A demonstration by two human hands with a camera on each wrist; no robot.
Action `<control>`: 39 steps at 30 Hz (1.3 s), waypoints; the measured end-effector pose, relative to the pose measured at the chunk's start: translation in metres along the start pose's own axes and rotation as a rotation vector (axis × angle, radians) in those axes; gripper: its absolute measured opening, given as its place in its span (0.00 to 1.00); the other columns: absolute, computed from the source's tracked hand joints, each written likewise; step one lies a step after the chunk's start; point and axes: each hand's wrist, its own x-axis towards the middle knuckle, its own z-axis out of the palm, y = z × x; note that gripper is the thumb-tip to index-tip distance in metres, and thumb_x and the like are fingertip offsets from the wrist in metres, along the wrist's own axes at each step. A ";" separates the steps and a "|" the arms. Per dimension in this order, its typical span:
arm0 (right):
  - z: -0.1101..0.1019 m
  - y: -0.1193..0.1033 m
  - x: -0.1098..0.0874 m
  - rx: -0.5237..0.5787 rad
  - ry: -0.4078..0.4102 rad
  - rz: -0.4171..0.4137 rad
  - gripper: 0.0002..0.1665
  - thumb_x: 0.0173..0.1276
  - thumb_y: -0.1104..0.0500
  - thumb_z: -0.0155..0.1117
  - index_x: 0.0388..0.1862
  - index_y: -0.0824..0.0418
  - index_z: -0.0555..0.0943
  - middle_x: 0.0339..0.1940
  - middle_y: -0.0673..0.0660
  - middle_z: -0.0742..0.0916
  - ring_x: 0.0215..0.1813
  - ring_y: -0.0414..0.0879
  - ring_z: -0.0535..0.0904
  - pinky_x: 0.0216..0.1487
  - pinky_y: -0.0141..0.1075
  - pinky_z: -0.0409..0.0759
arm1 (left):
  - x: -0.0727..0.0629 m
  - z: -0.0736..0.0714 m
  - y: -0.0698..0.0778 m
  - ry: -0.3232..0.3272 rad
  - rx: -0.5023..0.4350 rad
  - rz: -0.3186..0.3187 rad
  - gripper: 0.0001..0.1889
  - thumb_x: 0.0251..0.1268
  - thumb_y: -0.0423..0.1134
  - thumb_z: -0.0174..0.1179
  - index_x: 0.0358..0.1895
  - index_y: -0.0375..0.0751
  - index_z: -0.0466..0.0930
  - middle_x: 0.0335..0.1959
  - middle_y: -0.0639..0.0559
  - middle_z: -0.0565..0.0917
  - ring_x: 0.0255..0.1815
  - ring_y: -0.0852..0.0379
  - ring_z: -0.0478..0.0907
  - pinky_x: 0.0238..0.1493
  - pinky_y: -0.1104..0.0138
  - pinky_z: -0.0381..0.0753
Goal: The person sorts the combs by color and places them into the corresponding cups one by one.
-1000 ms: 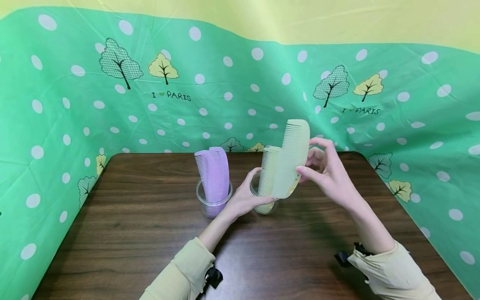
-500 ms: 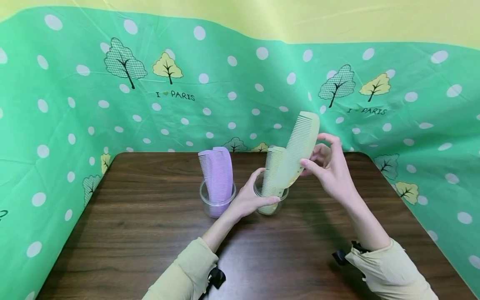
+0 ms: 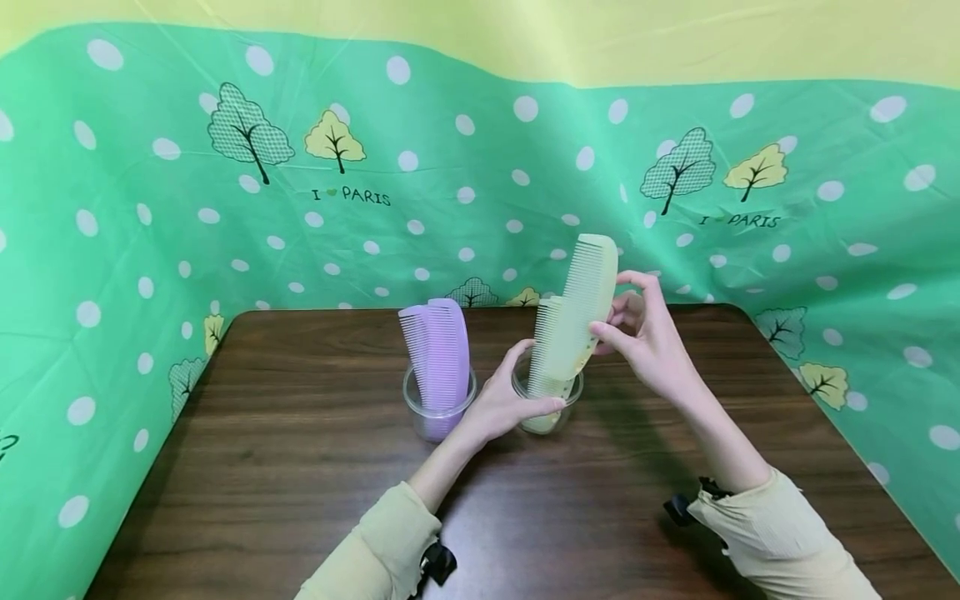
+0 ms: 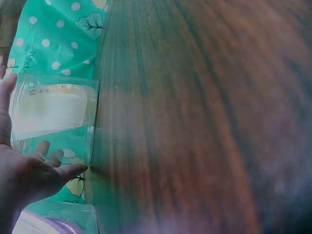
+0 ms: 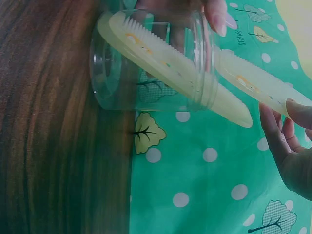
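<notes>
My right hand (image 3: 651, 343) pinches a pale yellow comb (image 3: 583, 310) between thumb and fingers, tilted above a clear plastic jar (image 3: 574, 395). In the right wrist view, the held comb (image 5: 263, 78) has its lower end just outside the jar mouth, with small orange printing along its spine. Pale yellow combs (image 5: 161, 63) lean inside that jar, one end sticking out past the rim. My left hand (image 3: 501, 407) grips the jar's side, its thumb and fingers spread around it. In the left wrist view, its fingers (image 4: 73, 170) lie along the clear wall.
Left of the left hand stands a second clear jar (image 3: 414, 408) with purple combs (image 3: 447, 358) upright in it. Both jars are on a dark wood table (image 3: 285, 467). A green dotted cloth (image 3: 375, 167) hangs behind and along the table's sides.
The held comb first rose to the right, then came back left and slightly down over the jar mouth. The left hand keeps its hold on the jar; the head view shifted slightly.
</notes>
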 end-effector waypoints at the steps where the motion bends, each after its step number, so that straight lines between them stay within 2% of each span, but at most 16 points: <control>1: 0.000 0.001 0.000 -0.004 -0.004 0.001 0.38 0.70 0.73 0.64 0.72 0.60 0.57 0.36 0.61 0.78 0.32 0.45 0.83 0.32 0.39 0.89 | 0.000 0.000 0.000 0.000 0.000 0.006 0.49 0.47 0.59 0.80 0.71 0.86 0.57 0.77 0.62 0.67 0.77 0.52 0.65 0.75 0.45 0.65; 5: 0.001 0.005 -0.001 -0.022 -0.017 0.006 0.38 0.70 0.73 0.64 0.72 0.62 0.56 0.37 0.64 0.78 0.32 0.46 0.84 0.31 0.39 0.89 | 0.001 0.001 0.000 -0.009 -0.002 0.023 0.49 0.48 0.59 0.80 0.72 0.85 0.57 0.78 0.61 0.67 0.77 0.51 0.65 0.75 0.45 0.65; 11: 0.004 0.011 -0.002 -0.065 -0.053 0.022 0.38 0.70 0.72 0.65 0.71 0.62 0.57 0.37 0.65 0.77 0.33 0.50 0.83 0.31 0.39 0.89 | 0.001 0.002 -0.002 -0.016 -0.006 0.009 0.49 0.47 0.59 0.80 0.71 0.87 0.56 0.78 0.59 0.67 0.77 0.50 0.65 0.74 0.45 0.66; 16: 0.007 0.015 -0.003 -0.096 -0.071 0.031 0.38 0.70 0.72 0.66 0.71 0.61 0.58 0.36 0.65 0.78 0.33 0.53 0.82 0.31 0.38 0.89 | 0.000 0.001 -0.001 -0.023 -0.024 0.015 0.49 0.48 0.58 0.80 0.72 0.85 0.57 0.77 0.57 0.67 0.76 0.47 0.66 0.74 0.45 0.66; 30: 0.012 0.023 -0.006 -0.160 -0.135 0.062 0.36 0.70 0.71 0.66 0.70 0.61 0.59 0.36 0.63 0.78 0.32 0.50 0.83 0.34 0.37 0.88 | -0.002 -0.001 -0.001 -0.005 -0.028 0.012 0.50 0.49 0.56 0.80 0.74 0.80 0.57 0.78 0.59 0.66 0.78 0.48 0.65 0.76 0.45 0.64; 34: 0.014 0.026 -0.006 -0.190 -0.148 0.085 0.36 0.69 0.70 0.67 0.69 0.60 0.59 0.36 0.61 0.78 0.33 0.51 0.82 0.35 0.33 0.86 | -0.001 -0.001 -0.001 0.000 -0.024 0.014 0.49 0.49 0.57 0.80 0.73 0.82 0.57 0.78 0.60 0.66 0.77 0.50 0.66 0.75 0.45 0.64; 39: 0.017 0.028 -0.007 -0.263 -0.151 0.074 0.35 0.69 0.67 0.70 0.68 0.60 0.61 0.35 0.60 0.79 0.34 0.46 0.79 0.36 0.31 0.80 | -0.001 -0.001 -0.002 0.001 -0.026 0.016 0.49 0.49 0.57 0.80 0.73 0.82 0.57 0.78 0.60 0.67 0.75 0.50 0.67 0.74 0.45 0.66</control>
